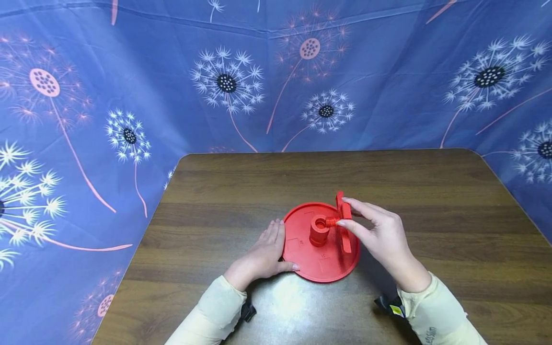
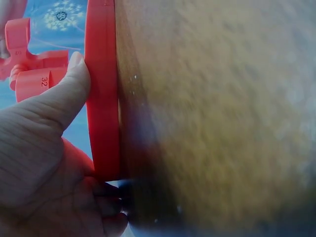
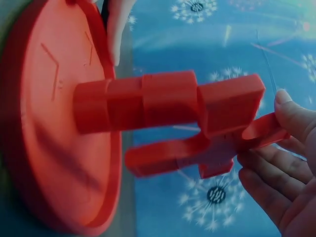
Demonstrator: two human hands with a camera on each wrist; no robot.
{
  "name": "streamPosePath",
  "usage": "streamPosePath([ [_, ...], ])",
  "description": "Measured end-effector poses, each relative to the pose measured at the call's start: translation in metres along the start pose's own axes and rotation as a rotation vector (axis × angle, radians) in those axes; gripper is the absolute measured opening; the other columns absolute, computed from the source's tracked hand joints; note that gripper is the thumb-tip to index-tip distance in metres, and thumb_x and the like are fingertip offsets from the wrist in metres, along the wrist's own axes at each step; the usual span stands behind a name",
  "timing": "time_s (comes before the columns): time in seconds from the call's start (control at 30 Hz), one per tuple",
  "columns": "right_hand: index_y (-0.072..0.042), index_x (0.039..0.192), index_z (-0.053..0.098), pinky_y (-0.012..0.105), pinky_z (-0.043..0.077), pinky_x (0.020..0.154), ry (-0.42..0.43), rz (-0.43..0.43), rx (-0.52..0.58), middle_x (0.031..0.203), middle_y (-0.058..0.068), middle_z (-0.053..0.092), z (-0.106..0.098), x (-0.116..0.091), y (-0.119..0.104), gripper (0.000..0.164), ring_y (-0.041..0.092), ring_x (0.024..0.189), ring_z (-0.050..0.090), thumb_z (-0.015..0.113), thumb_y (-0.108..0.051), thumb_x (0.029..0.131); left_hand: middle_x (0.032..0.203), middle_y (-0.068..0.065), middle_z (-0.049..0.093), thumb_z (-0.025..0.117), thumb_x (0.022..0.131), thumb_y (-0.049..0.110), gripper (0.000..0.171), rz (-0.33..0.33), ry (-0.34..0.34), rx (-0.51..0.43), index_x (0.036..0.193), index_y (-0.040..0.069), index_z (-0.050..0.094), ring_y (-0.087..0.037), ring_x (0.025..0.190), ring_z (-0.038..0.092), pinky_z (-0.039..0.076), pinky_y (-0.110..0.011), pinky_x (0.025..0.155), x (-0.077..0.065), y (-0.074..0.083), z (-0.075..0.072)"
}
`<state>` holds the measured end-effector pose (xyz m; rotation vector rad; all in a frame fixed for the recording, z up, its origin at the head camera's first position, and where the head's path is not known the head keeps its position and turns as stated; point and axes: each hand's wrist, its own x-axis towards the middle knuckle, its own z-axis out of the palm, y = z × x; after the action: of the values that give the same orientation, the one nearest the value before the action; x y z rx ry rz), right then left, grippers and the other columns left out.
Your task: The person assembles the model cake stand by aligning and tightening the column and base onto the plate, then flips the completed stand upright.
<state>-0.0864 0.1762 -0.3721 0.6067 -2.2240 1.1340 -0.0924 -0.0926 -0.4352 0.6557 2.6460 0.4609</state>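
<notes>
A round red base (image 1: 308, 268) with a raised rim lies flat on the table, a short hollow post (image 1: 319, 235) standing at its middle. My left hand (image 1: 264, 254) holds the base by its left edge, with the thumb (image 2: 79, 79) over the rim. My right hand (image 1: 385, 235) pinches one arm of a red cross-shaped piece (image 1: 346, 211) between thumb and fingers. This piece stands on edge right of the post. Its threaded stub (image 1: 331, 222) points left, right at the post's top. In the right wrist view the cross-shaped piece (image 3: 217, 150) overlaps the post's end.
The brown wood-grain table (image 1: 241, 179) spreads around the base. Behind and left of it hangs a blue cloth (image 1: 267, 62) with a dandelion print. Black straps (image 1: 247, 311) show under both sleeves.
</notes>
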Motion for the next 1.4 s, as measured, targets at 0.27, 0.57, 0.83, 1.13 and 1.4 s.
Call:
streamPosePath([
  [0.27,-0.011,0.125,0.068,0.029,0.054,0.081,-0.155,-0.231,-0.160,0.105,0.006,0.071,0.014,0.011,-0.011,0.049,0.021,0.091,0.068,0.062,-0.046,0.092,0.160,-0.023,0.008,0.067,0.084,0.058,0.111,-0.013,-0.013,-0.011,0.154,-0.005,0.008,-0.036,0.148,0.006,0.019,-0.047,0.117,0.000,-0.001,0.001],
  [0.57,-0.010,0.126,0.066,0.039,0.055,0.081,-0.266,-0.421,-0.349,0.109,0.007,0.069,0.032,0.013,-0.027,0.055,0.026,0.096,0.064,0.083,-0.019,0.075,0.160,-0.024,0.009,0.067,0.085,0.057,0.109,0.008,-0.001,0.001,0.153,-0.007,0.009,-0.038,0.147,0.007,0.020,-0.047,0.117,0.000,-0.001,0.002],
  [0.83,-0.007,0.121,0.070,0.042,0.048,0.096,-0.275,-0.453,-0.370,0.115,0.008,0.070,0.046,-0.004,-0.023,0.040,0.030,0.109,0.064,0.073,-0.028,0.087,0.159,-0.025,0.009,0.066,0.086,0.057,0.109,0.019,0.004,0.013,0.153,-0.008,0.009,-0.039,0.147,0.007,0.020,-0.047,0.117,-0.001,0.000,0.001],
  [1.13,-0.006,0.123,0.068,0.047,0.047,0.096,-0.193,-0.468,-0.318,0.122,0.010,0.067,0.056,-0.019,-0.018,0.038,0.034,0.112,0.060,0.054,-0.033,0.101,0.158,-0.028,0.012,0.066,0.086,0.056,0.108,0.034,0.023,0.034,0.151,-0.010,0.011,-0.041,0.146,0.010,0.021,-0.047,0.116,-0.001,0.000,-0.001],
  [1.4,-0.003,0.121,0.069,0.051,0.045,0.096,-0.113,-0.460,-0.284,0.123,0.012,0.066,0.062,-0.028,-0.018,0.040,0.036,0.114,0.059,0.048,-0.032,0.103,0.158,-0.028,0.012,0.066,0.085,0.057,0.109,0.026,0.023,0.033,0.152,-0.010,0.012,-0.040,0.146,0.010,0.023,-0.048,0.116,-0.001,-0.001,0.001],
])
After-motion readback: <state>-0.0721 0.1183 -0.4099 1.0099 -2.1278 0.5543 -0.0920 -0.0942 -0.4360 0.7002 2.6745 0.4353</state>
